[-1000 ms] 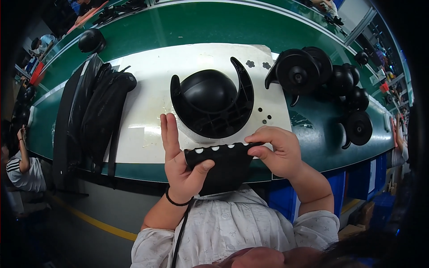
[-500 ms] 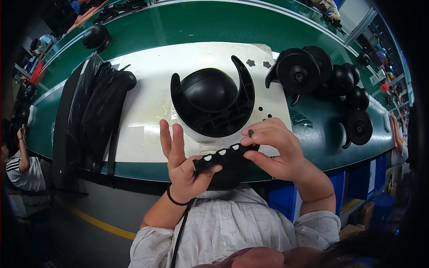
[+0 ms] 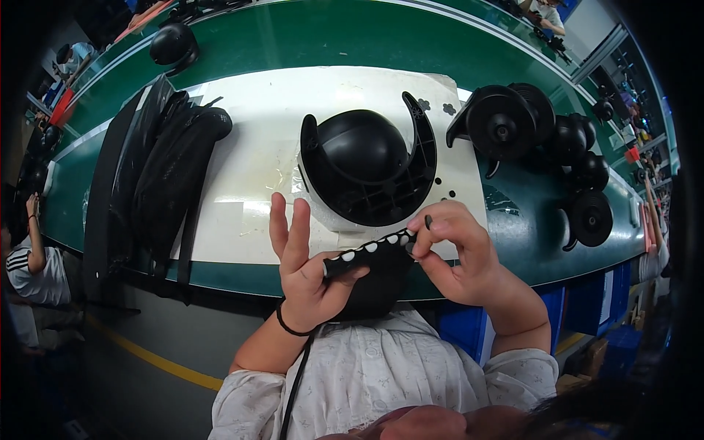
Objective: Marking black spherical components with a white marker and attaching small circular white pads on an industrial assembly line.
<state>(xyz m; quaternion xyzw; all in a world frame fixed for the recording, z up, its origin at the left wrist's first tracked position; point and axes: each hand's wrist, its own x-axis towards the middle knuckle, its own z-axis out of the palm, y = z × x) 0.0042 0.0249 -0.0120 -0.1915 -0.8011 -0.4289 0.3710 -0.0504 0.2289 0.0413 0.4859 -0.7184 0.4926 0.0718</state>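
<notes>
Just on the wearer's side of the horned black dome (image 3: 363,150), a dark sheet (image 3: 378,282) is held up at a slant, with a row of white spots (image 3: 371,247) along its upper edge. The left hand (image 3: 308,286) grasps the sheet's left end between thumb and curled fingers – two other fingers stand out straight, pointing toward the dome. The right hand (image 3: 466,253) is at the sheet's other end, thumb and forefinger bent close together there; I cannot tell whether they pinch the sheet itself. A small dark disc (image 3: 429,221) shows against its fingers.

The dome sits on a white board (image 3: 253,238), its two curved horns directed away from the wearer. Just right of the dome lie a few small black dots (image 3: 438,180), and beyond its right horn are dark flower-shaped pieces (image 3: 449,109). Farther right of the dome – on the green table (image 3: 528,253) – stands a cluster of round black parts (image 3: 502,128). Well to the dome's left lies a pile of long black pieces (image 3: 172,172), and far off to its upper left rests another black dome (image 3: 174,45).
</notes>
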